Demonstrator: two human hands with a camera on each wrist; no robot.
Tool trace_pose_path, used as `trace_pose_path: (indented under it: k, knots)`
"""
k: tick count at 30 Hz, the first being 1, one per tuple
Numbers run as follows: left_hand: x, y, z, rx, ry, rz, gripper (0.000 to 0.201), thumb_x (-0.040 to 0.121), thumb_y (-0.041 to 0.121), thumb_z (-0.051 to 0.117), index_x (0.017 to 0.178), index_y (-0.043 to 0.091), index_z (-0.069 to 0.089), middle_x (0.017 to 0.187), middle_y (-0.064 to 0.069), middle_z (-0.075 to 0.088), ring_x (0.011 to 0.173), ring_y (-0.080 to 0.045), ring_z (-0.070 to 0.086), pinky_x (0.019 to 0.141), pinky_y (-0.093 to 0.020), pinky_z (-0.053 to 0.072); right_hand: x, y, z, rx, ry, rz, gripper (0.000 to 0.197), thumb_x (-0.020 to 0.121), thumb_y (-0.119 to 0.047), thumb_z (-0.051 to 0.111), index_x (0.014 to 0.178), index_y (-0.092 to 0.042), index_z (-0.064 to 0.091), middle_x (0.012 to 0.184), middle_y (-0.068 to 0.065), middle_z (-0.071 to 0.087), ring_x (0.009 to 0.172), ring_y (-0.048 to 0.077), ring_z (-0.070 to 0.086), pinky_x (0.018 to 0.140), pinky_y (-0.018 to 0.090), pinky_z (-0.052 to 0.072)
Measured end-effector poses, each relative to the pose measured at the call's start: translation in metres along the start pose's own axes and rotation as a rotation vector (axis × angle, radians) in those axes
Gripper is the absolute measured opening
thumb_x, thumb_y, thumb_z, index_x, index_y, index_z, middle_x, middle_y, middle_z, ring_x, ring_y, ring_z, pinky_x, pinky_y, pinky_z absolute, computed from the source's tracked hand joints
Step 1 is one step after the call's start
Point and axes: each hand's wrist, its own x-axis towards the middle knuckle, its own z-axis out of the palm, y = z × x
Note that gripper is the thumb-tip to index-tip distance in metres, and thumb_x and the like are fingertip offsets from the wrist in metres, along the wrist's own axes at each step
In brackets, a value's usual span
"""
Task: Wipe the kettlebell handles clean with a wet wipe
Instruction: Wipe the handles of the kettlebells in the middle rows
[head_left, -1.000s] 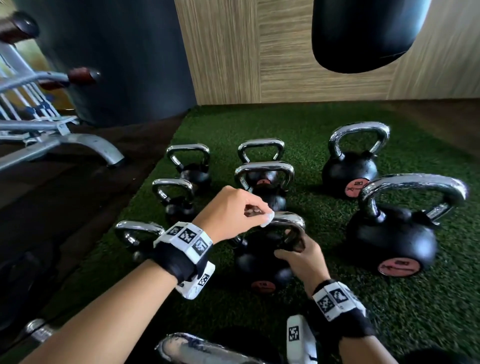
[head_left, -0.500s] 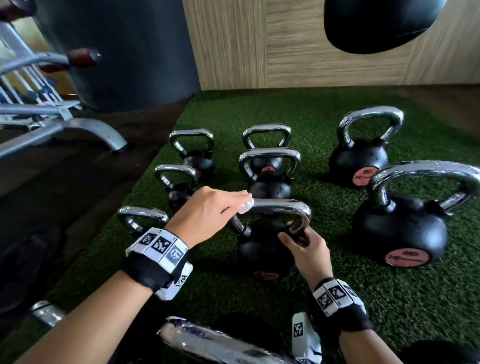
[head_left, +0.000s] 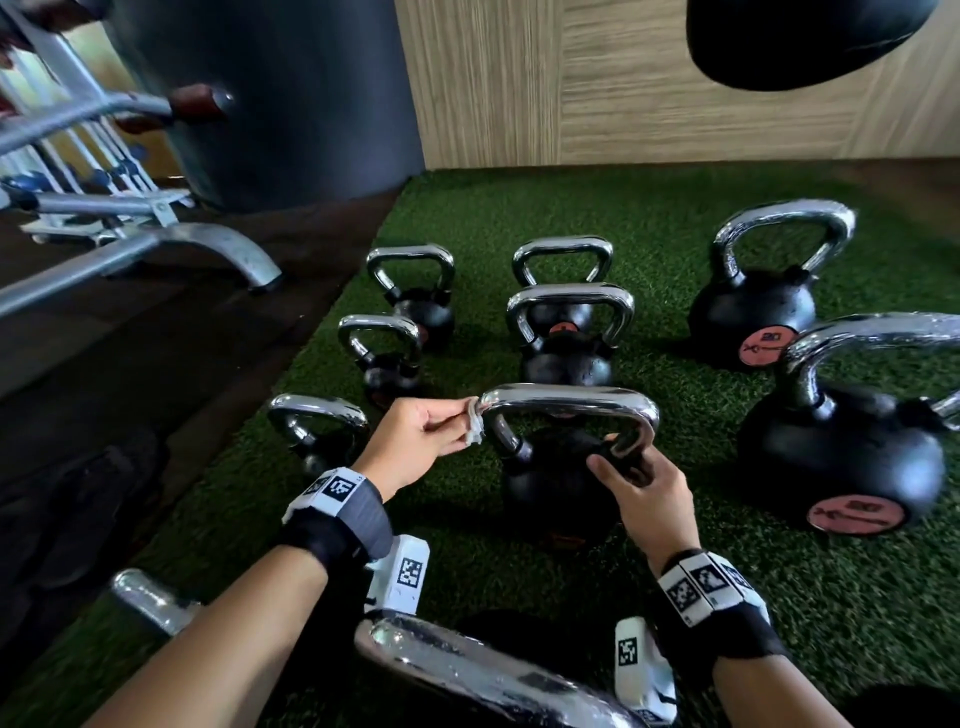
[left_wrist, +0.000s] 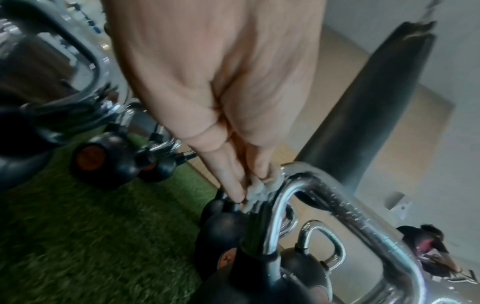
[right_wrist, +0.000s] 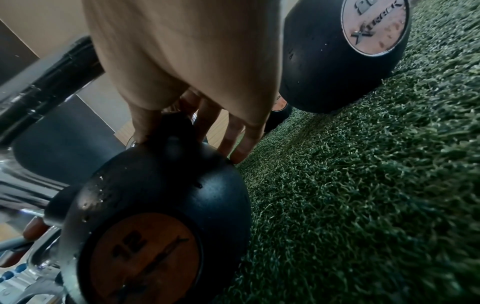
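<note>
A black kettlebell (head_left: 550, 488) (right_wrist: 161, 201) with a chrome handle (head_left: 566, 400) (left_wrist: 306, 185) stands on the green turf in front of me. My left hand (head_left: 421, 434) (left_wrist: 233, 115) pinches a small crumpled white wet wipe (head_left: 474, 428) (left_wrist: 262, 190) against the handle's left corner. My right hand (head_left: 644, 488) (right_wrist: 197, 107) grips the right leg of the same handle where it meets the black ball. The ball carries an orange disc marked 12.
Several more kettlebells stand around: small ones (head_left: 410, 291) to the left and behind, two large ones (head_left: 841, 452) (right_wrist: 342, 53) to the right, another chrome handle (head_left: 467, 670) close below my arms. A metal bench frame (head_left: 156, 244) lies left on dark floor. A punching bag (head_left: 800, 36) hangs above.
My left hand has slid the wipe leftward along the top of the handle, from its middle to its left corner. The right hand has kept its hold on the right leg.
</note>
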Motion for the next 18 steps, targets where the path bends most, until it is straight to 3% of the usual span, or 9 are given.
trace_pose_path:
  k: [3, 6, 8, 11, 13, 15, 17, 18]
  knots:
    - [0.000, -0.012, 0.000, -0.050, -0.005, 0.020, 0.030, 0.098, 0.000, 0.062, 0.121, 0.017, 0.071, 0.111, 0.003, 0.078, 0.106, -0.012, 0.073, 0.086, -0.025, 0.061, 0.000, -0.001, 0.000, 0.015, -0.019, 0.004, 0.031, 0.076, -0.051, 0.080, 0.098, -0.030, 0.073, 0.089, -0.012, 0.076, 0.091, 0.011, 0.071, 0.088, 0.041, 0.058]
    - [0.000, -0.023, 0.005, -0.079, 0.019, -0.022, 0.028, 0.097, -0.001, 0.063, 0.118, 0.013, 0.073, 0.110, -0.006, 0.078, 0.103, -0.016, 0.074, 0.082, -0.022, 0.060, -0.002, -0.005, -0.002, 0.002, 0.002, -0.002, 0.028, 0.076, -0.048, 0.082, 0.094, -0.028, 0.074, 0.085, -0.012, 0.075, 0.087, 0.011, 0.071, 0.084, 0.040, 0.058]
    - [0.001, -0.030, 0.013, -0.032, 0.006, -0.059, 0.024, 0.096, -0.003, 0.064, 0.108, 0.013, 0.077, 0.105, -0.009, 0.079, 0.099, -0.018, 0.074, 0.084, -0.026, 0.061, -0.003, -0.008, -0.002, -0.004, 0.020, 0.001, 0.027, 0.075, -0.046, 0.084, 0.092, -0.027, 0.075, 0.081, -0.011, 0.075, 0.084, 0.011, 0.071, 0.082, 0.038, 0.058]
    - [0.003, -0.037, 0.019, 0.138, -0.057, -0.048, 0.015, 0.096, 0.000, 0.066, 0.100, 0.006, 0.079, 0.092, -0.005, 0.078, 0.088, -0.009, 0.070, 0.091, -0.035, 0.060, -0.003, -0.011, -0.003, 0.011, 0.016, 0.019, 0.024, 0.074, -0.042, 0.086, 0.088, -0.025, 0.075, 0.081, -0.007, 0.076, 0.083, 0.013, 0.072, 0.084, 0.043, 0.059]
    - [0.004, -0.036, 0.015, 0.232, -0.119, -0.030, 0.011, 0.094, 0.011, 0.072, 0.092, 0.006, 0.080, 0.081, 0.000, 0.075, 0.077, -0.004, 0.064, 0.081, -0.028, 0.056, -0.003, -0.014, -0.005, -0.002, 0.007, 0.032, 0.021, 0.073, -0.042, 0.086, 0.084, -0.030, 0.074, 0.081, -0.008, 0.076, 0.084, 0.012, 0.072, 0.085, 0.043, 0.059]
    - [0.004, -0.033, 0.012, 0.358, -0.138, -0.007, 0.030, 0.086, 0.039, 0.078, 0.076, 0.011, 0.076, 0.062, 0.002, 0.060, 0.062, -0.005, 0.049, 0.064, -0.026, 0.040, -0.003, -0.018, -0.008, -0.043, -0.001, 0.044, 0.019, 0.071, -0.046, 0.086, 0.080, -0.038, 0.072, 0.080, -0.010, 0.076, 0.082, 0.009, 0.071, 0.083, 0.040, 0.059]
    - [0.005, -0.034, 0.012, 0.451, -0.075, 0.005, 0.046, 0.084, 0.056, 0.075, 0.070, 0.011, 0.073, 0.054, -0.003, 0.055, 0.054, -0.006, 0.045, 0.059, -0.029, 0.036, -0.005, -0.024, -0.014, -0.084, -0.015, 0.052, 0.019, 0.067, -0.049, 0.087, 0.077, -0.043, 0.072, 0.077, -0.013, 0.075, 0.081, 0.006, 0.070, 0.078, 0.033, 0.057]
    - [0.007, -0.034, 0.013, 0.492, -0.040, 0.021, 0.047, 0.085, 0.057, 0.074, 0.068, 0.014, 0.074, 0.051, 0.002, 0.055, 0.050, -0.003, 0.045, 0.056, -0.027, 0.036, -0.006, -0.026, -0.017, -0.102, -0.024, 0.050, 0.019, 0.065, -0.048, 0.088, 0.075, -0.046, 0.072, 0.075, -0.015, 0.075, 0.079, 0.003, 0.070, 0.074, 0.028, 0.055]
